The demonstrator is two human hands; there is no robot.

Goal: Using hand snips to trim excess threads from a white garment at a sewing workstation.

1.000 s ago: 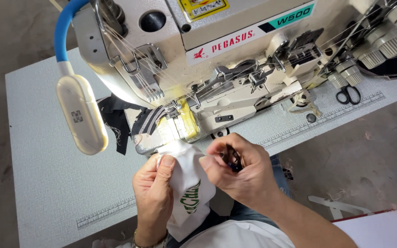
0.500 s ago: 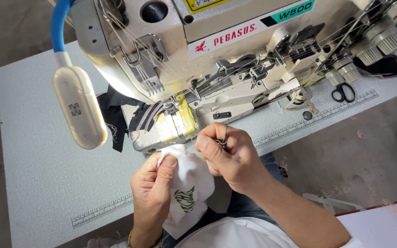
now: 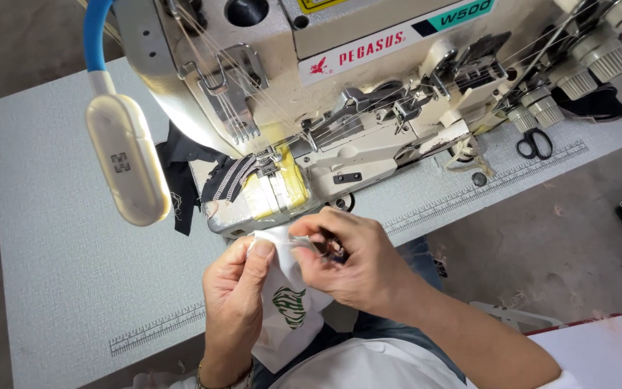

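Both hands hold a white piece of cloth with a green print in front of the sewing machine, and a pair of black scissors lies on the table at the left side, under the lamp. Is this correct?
Not quite. The head view shows the black scissors lying on the table at the right side, beside the sewing machine, not under the lamp. The rest holds: left hand and right hand hold the white cloth with the green print.

Your two hands, left [image 3: 235, 299] and right [image 3: 358, 263], one white fabric piece [image 3: 289, 317], one sewing machine [image 3: 340, 94], one lamp [image 3: 127, 158], one pair of scissors [image 3: 534, 142], one table [image 3: 52, 238]
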